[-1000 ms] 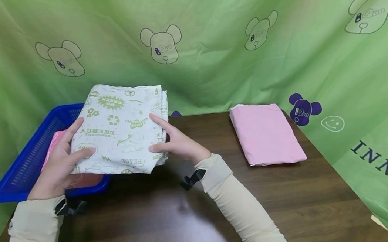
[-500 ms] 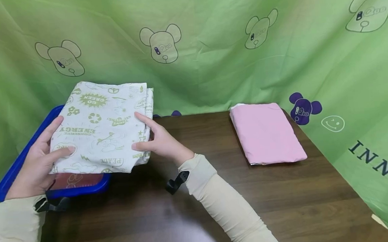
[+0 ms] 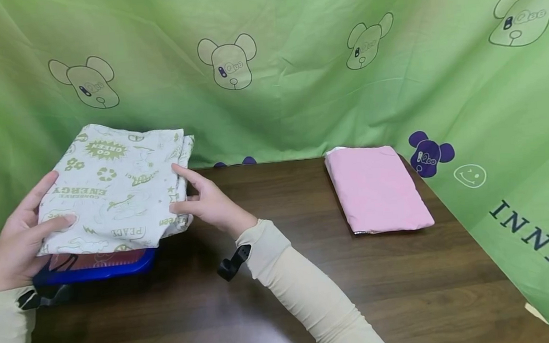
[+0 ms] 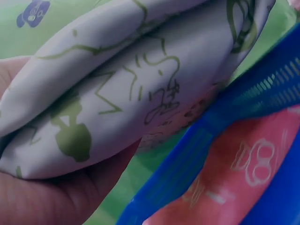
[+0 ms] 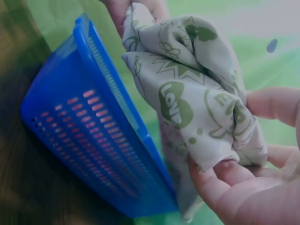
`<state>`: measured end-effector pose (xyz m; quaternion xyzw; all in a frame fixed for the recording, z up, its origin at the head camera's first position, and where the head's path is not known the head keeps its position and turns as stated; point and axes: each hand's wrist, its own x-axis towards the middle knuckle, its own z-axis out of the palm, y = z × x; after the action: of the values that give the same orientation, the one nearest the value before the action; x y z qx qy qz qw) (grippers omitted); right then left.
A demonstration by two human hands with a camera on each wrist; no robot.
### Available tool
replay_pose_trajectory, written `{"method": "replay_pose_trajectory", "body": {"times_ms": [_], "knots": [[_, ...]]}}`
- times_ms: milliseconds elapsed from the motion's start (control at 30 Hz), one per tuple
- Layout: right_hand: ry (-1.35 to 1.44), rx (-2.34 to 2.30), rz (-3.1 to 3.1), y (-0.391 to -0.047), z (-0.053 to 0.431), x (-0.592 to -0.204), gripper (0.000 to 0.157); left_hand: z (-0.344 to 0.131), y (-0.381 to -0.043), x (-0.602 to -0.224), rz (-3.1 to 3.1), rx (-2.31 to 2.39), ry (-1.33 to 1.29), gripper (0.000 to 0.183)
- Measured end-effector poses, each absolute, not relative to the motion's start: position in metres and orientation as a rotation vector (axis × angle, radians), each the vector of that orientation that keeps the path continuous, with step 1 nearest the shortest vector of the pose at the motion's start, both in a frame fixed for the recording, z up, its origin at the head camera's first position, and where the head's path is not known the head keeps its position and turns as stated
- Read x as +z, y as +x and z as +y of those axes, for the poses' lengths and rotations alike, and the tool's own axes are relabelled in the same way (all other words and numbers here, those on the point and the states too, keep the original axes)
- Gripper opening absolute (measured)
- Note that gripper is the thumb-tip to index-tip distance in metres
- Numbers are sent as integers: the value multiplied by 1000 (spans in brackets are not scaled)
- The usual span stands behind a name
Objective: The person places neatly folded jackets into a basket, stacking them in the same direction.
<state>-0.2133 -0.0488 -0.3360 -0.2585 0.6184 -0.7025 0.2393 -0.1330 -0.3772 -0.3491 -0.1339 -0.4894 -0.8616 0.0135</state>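
Observation:
Both hands hold a folded white cloth (image 3: 110,192) with green printed words and drawings. My left hand (image 3: 19,242) grips its left edge, thumb on top and the other fingers partly hidden beneath. On the opposite edge, my right hand (image 3: 210,204) pinches the folded layers between thumb and fingers, as the right wrist view also shows. Under the cloth stands a blue plastic basket (image 5: 93,136), mostly covered in the head view. Inside it lies pink-red fabric with pale line drawings (image 4: 253,173). The cloth is above the basket's rim.
A folded pink cloth (image 3: 379,191) lies on the right part of the brown wooden table (image 3: 281,276). Behind and beside the table hangs a green curtain (image 3: 299,112) printed with bear heads. A small pale object (image 3: 537,314) sits at the table's right edge.
Both hands have carried the white cloth leftward, from partly beside the basket to over it, and slightly lower in the last half second. The pink cloth has stayed put.

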Motion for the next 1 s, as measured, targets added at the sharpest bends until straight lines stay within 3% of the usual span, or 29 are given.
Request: {"method": "replay_pose_trajectory", "body": {"times_ms": [767, 1000], "knots": [[-591, -1813, 1818, -201, -92, -351, 77, -429, -132, -371, -1715, -2645, -222, 80], [-631, -1702, 1963, -196, -92, -349, 78, -430, -135, -371, -2123, -2264, -47, 83]]}}
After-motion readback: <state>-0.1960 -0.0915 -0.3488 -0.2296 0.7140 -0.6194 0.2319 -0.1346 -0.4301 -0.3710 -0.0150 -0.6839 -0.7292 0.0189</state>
